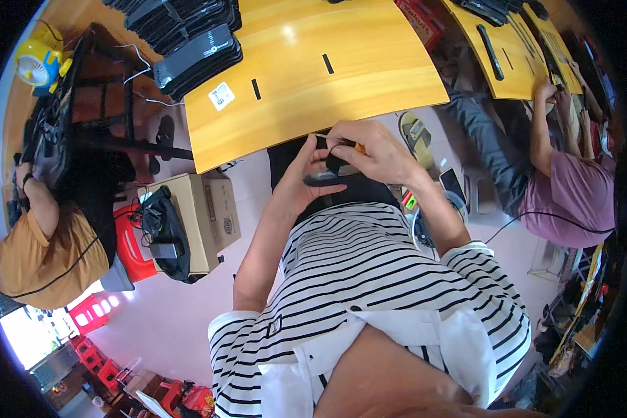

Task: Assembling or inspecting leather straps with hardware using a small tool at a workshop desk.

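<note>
Just in front of the table's near edge, my two hands meet over my lap. My left hand [305, 175] is curled around a dark, flexible-looking piece [322, 179] with a curved lower edge, its fingers and thumb on either side of it. My right hand [380, 155] is closed, with a slim tool [359, 148] in it that shows an orange and black handle; a thin pale shaft points left towards my left fingertips. A black flap [336, 161] of the dark piece stands up between the hands. The tool's exact kind is partly hidden by my fingers.
On the yellow wooden table [299, 90] lie two short black strips [328, 64] and a white printed label [221, 96]. Stacked black flat pieces [198, 59] fill its far left. A cardboard box [195, 223] stands left; co-workers sit on both sides. A sandal [416, 138] lies right.
</note>
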`<state>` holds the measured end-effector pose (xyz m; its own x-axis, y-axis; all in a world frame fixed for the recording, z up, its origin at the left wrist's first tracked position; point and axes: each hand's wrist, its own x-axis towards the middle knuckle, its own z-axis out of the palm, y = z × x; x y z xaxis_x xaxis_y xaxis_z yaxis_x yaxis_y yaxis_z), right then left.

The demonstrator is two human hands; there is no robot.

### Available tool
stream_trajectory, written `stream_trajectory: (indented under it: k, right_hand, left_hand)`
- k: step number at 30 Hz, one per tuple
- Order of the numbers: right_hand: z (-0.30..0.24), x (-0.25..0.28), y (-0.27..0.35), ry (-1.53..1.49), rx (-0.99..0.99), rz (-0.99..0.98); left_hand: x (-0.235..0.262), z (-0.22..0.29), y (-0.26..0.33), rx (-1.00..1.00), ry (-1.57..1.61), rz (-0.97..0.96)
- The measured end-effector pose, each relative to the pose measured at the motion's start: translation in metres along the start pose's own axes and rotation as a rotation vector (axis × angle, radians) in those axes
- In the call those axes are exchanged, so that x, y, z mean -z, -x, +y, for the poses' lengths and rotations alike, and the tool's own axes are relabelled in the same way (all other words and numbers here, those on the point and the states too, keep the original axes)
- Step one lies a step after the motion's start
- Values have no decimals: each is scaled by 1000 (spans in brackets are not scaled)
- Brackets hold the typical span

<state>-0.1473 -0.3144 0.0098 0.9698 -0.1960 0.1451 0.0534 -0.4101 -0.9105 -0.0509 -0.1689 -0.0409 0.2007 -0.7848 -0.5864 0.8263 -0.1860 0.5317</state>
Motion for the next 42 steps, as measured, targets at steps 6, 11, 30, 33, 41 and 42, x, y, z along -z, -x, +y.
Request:
stream_trajectory:
  k: [6,11,30,33,41,42]
  right_hand:
    - [9,-14,5,106,90,-4]
    - [8,-23,14,-144,-77,66]
    - [-11,-14,48,-395,-213,272]
    - [-12,1,33,-425,-285,385]
    - [14,13,-26,-325,-65,228]
    - [16,15,-30,-320,-58,222]
  left_hand:
    - [10,-17,9,157,248,-203]
    - [12,-23,10,50,330,-241]
    - [-33,-27,42,-142,97,-214]
    - [-37,-20,45,-120,9,-356]
    - [-21,-4,26,-217,85,-283]
    - [-22,-2,24,-228,86,-285]
